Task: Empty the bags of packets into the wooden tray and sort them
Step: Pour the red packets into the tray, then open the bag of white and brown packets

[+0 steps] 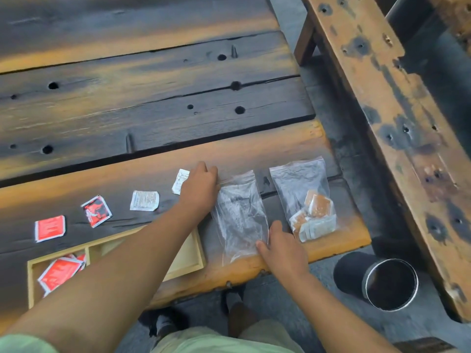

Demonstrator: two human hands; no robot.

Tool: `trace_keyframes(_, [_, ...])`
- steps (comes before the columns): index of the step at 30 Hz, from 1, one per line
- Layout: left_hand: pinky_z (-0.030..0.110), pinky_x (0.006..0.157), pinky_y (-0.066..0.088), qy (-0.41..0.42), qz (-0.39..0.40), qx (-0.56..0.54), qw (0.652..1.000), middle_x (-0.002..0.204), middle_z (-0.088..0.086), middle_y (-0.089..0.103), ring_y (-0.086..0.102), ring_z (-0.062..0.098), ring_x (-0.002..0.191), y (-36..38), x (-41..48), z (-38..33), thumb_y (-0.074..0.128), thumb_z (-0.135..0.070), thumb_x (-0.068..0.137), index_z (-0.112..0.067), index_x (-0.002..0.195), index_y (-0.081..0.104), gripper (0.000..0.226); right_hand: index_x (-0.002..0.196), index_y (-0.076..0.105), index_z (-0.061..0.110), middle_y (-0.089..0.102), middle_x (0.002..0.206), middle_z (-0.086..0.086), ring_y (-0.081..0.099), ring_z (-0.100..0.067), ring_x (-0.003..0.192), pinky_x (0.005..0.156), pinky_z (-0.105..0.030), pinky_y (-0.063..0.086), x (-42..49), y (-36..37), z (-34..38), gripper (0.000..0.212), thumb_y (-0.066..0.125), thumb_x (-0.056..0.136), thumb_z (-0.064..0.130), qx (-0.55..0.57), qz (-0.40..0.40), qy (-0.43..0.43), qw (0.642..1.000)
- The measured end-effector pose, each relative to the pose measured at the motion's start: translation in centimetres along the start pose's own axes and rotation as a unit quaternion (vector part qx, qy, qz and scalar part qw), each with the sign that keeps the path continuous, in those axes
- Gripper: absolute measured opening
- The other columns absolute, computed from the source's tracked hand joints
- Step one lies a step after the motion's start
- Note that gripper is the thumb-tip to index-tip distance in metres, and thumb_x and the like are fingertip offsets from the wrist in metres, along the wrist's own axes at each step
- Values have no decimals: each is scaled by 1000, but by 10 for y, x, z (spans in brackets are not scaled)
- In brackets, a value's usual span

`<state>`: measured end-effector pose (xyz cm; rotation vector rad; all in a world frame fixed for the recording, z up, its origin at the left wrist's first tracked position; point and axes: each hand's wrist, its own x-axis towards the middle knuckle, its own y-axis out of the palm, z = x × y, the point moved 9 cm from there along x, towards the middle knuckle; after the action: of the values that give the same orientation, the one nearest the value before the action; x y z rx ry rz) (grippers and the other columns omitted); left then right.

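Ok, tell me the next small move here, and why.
Probably set the empty bag aside and reach for the full bag. Both hands, left hand and right hand, rest on the clear one, which looks emptied, while orange packets remain bagged beside it.

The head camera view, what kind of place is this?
Probably a rustic seating or workshop area: a heavy charred-plank table, a matching wooden bench beside it, and a metal bin on the floor.

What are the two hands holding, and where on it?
An empty clear bag, lying flat: left hand at its far top edge, right hand pressing its near bottom corner.
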<state>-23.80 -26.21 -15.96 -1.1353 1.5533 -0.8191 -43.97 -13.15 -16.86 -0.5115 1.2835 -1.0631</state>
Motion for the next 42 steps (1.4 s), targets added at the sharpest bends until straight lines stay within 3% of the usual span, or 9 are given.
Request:
trace_keyframes(7, [42, 60, 45, -30, -24, 10, 999, 112, 15, 41, 51, 35, 95, -5, -2, 1, 62, -15, 90, -7, 109, 43, 28, 109, 38, 18, 66, 89, -1, 64, -24, 76, 58, -35, 48, -9, -7, 3, 42, 51, 93, 55, 3, -3, 3, 1000])
trace_keyframes(11, [49, 73, 52, -26, -17, -48, 998, 105, 12, 47, 56, 36, 87, -10, -6, -11, 56, -11, 91, -8, 104, 49, 16, 115, 40, 16, 64, 87, 2, 58, -21, 72, 56, -34, 42, -19, -35, -3, 39, 51, 96, 48, 12, -32, -6, 999])
trace_keyframes(14, [34, 70, 45, -16, 6, -137, 990, 91, 5, 60, 58, 28, 84, -11, -17, -38, 60, -18, 91, -12, 95, 60, 7, 104, 50, 21, 64, 81, 6, 60, -17, 72, 61, -35, 47, -18, -60, -22, 22, 54, 96, 42, 91, -42, 6, 995])
trace_keyframes(18, [28, 55, 45, -37, 96, -343, 934, 69, -1, 62, 60, 20, 63, 16, -47, -82, 70, -25, 88, -14, 83, 63, 15, 93, 58, 28, 68, 75, 3, 64, -15, 74, 71, -33, 52, -4, -84, -54, 9, 60, 91, 36, 227, -34, 31, 973])
trace_keyframes(26, [51, 81, 60, -144, 182, -500, 834, 94, 15, 67, 68, 27, 78, 78, -73, -124, 74, -21, 86, -16, 107, 48, 33, 114, 60, 22, 64, 102, 5, 62, -11, 92, 82, -28, 50, 30, -120, -97, 32, 71, 87, 32, 250, -96, 19, 963])
trace_keyframes(31, [38, 71, 60, -233, 209, -569, 760, 105, 21, 66, 68, 23, 74, 98, -68, -131, 76, -17, 86, -10, 128, 39, 56, 130, 49, 16, 59, 107, 5, 61, -16, 102, 88, -31, 50, 47, -86, -136, 55, 76, 83, 26, 336, -59, 116, 933])
trace_keyframes(33, [32, 61, 54, -239, 204, -566, 763, 97, 18, 67, 63, 19, 64, 101, -66, -134, 77, -20, 86, -9, 126, 40, 56, 132, 46, 16, 62, 106, 1, 63, -17, 99, 88, -33, 53, 48, -75, -141, 60, 77, 81, 22, 376, -46, 139, 915])
trace_keyframes(38, [18, 43, 38, -193, 181, -544, 796, 60, -2, 58, 50, 3, 41, 97, -65, -142, 77, -26, 85, -7, 91, 63, 25, 115, 63, 5, 75, 99, -11, 74, -24, 90, 79, -33, 60, 36, -64, -136, 31, 74, 86, 9, 486, -13, 126, 865])
trace_keyframes(42, [10, 45, 40, -129, 158, -575, 792, 66, -5, 64, 57, -6, 47, 73, -67, -145, 74, -18, 87, -4, 94, 72, 16, 110, 70, 6, 77, 100, -13, 74, -28, 94, 85, -40, 59, 24, -73, -129, 22, 72, 88, 7, 537, -5, 91, 838])
